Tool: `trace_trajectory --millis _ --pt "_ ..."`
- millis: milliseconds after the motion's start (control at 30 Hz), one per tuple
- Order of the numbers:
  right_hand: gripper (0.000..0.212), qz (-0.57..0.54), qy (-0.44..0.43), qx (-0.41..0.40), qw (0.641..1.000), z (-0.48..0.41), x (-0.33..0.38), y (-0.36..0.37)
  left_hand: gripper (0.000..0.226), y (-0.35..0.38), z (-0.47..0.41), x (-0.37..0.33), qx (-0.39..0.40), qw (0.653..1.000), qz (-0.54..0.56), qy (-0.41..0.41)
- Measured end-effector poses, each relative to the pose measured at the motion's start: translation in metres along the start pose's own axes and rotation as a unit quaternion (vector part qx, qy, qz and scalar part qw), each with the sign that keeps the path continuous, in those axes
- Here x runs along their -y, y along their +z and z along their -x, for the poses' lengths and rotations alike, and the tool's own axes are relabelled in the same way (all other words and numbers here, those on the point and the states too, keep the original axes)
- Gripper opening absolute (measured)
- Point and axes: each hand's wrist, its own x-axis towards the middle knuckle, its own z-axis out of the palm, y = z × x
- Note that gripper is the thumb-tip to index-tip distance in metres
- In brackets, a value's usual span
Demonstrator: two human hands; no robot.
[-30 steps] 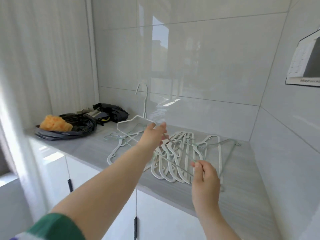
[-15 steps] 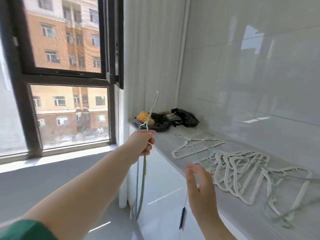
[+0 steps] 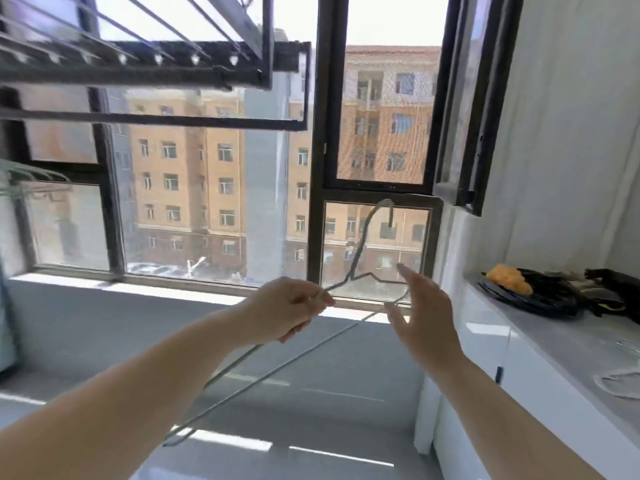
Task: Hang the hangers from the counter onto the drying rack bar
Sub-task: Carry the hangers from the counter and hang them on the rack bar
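My left hand [image 3: 289, 308] grips a thin pale green wire hanger [image 3: 360, 251] by one shoulder, in front of the window. Its hook points up and its lower bar trails down to the left. My right hand [image 3: 420, 315] is spread with straight fingers just right of the hanger, at its other shoulder; whether it touches the wire is unclear. The dark drying rack [image 3: 138, 69] with its several bars hangs overhead at the upper left, well above both hands. One white hanger [image 3: 620, 384] shows at the right edge on the counter [image 3: 568, 344].
A black bag [image 3: 540, 292] with an orange lump [image 3: 509, 276] lies on the counter's far end. An open window sash [image 3: 464, 140] juts out at the upper right. Pale green hangers [image 3: 31, 183] show at the left edge.
I have turned from the counter to face the window, and the rack has come into view. My left hand carried the green hanger along and tipped it flatter. My right hand rose beside it.
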Motion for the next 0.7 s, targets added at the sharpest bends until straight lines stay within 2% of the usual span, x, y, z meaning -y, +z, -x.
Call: trace_trajectory --millis 133,300,500,600,700 --pt "0.037 0.035 -0.050 0.017 0.998 -0.011 0.068 0.033 0.021 -0.064 0.046 0.022 -0.067 0.998 -0.018 -0.003" --pt "0.048 -0.049 -0.093 -0.055 0.993 -0.014 0.181 0.073 0.024 -0.153 0.114 0.064 -0.100 0.991 -0.091 -0.026" --pt "0.024 -0.076 -0.146 0.080 0.983 -0.017 0.315 0.136 0.022 -0.246 0.201 0.111 -0.129 0.977 -0.155 -0.069" --pt "0.027 -0.107 -0.154 0.118 0.975 -0.018 0.364 0.160 0.015 -0.284 0.236 0.130 -0.177 0.954 -0.216 -0.106" --pt "0.027 -0.121 -0.180 0.151 0.964 -0.023 0.407 0.182 0.007 -0.316 0.264 0.145 -0.256 0.891 -0.343 -0.152"
